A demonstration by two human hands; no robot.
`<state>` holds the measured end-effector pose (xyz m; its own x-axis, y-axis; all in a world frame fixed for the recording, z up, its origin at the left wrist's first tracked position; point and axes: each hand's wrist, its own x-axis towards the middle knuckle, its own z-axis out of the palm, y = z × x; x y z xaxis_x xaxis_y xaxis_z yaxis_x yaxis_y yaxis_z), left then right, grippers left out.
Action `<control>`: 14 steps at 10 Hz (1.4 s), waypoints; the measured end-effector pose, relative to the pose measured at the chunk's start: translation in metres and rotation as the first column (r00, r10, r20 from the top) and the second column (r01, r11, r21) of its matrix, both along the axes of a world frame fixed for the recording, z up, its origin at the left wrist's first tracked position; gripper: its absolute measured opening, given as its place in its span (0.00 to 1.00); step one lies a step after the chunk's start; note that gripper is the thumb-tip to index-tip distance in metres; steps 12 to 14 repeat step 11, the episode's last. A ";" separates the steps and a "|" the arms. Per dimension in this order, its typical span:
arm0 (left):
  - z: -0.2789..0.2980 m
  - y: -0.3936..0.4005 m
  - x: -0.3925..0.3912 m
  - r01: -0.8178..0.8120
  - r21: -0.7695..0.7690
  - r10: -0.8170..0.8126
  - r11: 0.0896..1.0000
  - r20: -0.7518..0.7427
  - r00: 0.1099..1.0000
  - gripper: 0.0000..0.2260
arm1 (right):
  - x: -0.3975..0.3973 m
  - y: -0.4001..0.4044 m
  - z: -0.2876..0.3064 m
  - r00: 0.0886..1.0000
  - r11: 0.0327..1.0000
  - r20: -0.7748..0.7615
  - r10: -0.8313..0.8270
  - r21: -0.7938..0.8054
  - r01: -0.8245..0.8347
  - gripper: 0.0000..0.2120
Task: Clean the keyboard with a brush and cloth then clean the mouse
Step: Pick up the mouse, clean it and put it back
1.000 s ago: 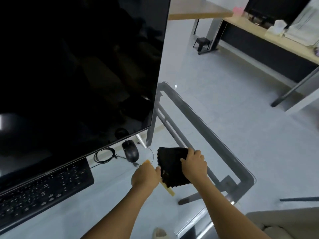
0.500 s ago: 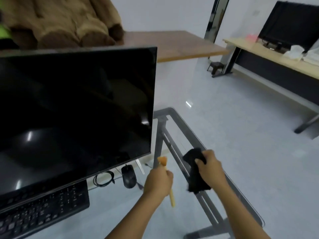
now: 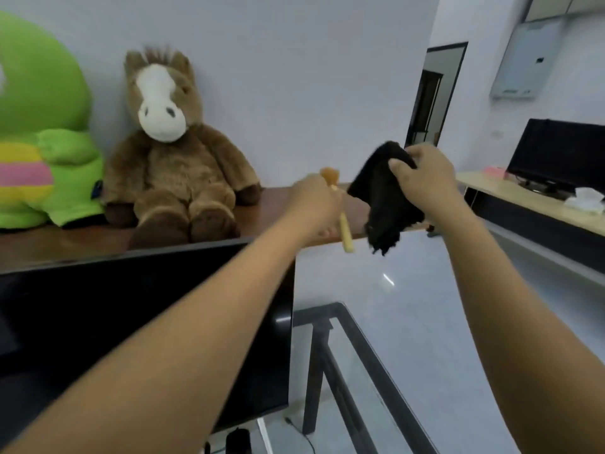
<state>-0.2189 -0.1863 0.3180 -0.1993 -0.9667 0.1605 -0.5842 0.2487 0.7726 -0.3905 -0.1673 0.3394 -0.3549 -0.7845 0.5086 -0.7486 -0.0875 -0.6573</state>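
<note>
My left hand [image 3: 316,204] grips a small brush [image 3: 343,229] with a yellow handle and orange bristles, held up at chest height with the bristles uppermost. My right hand [image 3: 422,176] holds a crumpled black cloth [image 3: 381,204] that hangs down beside the brush. Both arms are stretched out above the monitor [image 3: 98,322]. Only the top of the black mouse [image 3: 238,440] shows at the bottom edge, below the monitor. The keyboard is out of view.
A brown plush horse [image 3: 170,158] and a green plush toy [image 3: 39,132] sit on a wooden shelf [image 3: 59,237] behind the monitor. The glass desk's dark frame [image 3: 366,352] runs lower right. A second desk [image 3: 523,201] with a monitor stands far right.
The view has tilted up from the desk to the wall. Both hands rose from the glass desk, the left lifting the brush and the right picking up the cloth and bunching it.
</note>
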 end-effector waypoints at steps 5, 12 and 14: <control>-0.014 -0.106 0.038 -0.183 0.350 0.015 0.919 0.431 0.902 0.20 | 0.013 -0.117 -0.047 0.983 0.937 -0.139 0.116 0.343 -0.062 0.12; -0.006 -0.092 0.038 -0.161 -0.070 0.175 0.984 0.467 0.867 0.19 | 0.029 -0.104 -0.055 0.881 0.824 -0.374 0.292 0.566 -0.033 0.29; -0.006 -0.092 0.038 -0.161 -0.070 0.175 0.984 0.467 0.867 0.19 | 0.029 -0.104 -0.055 0.881 0.824 -0.374 0.292 0.566 -0.033 0.29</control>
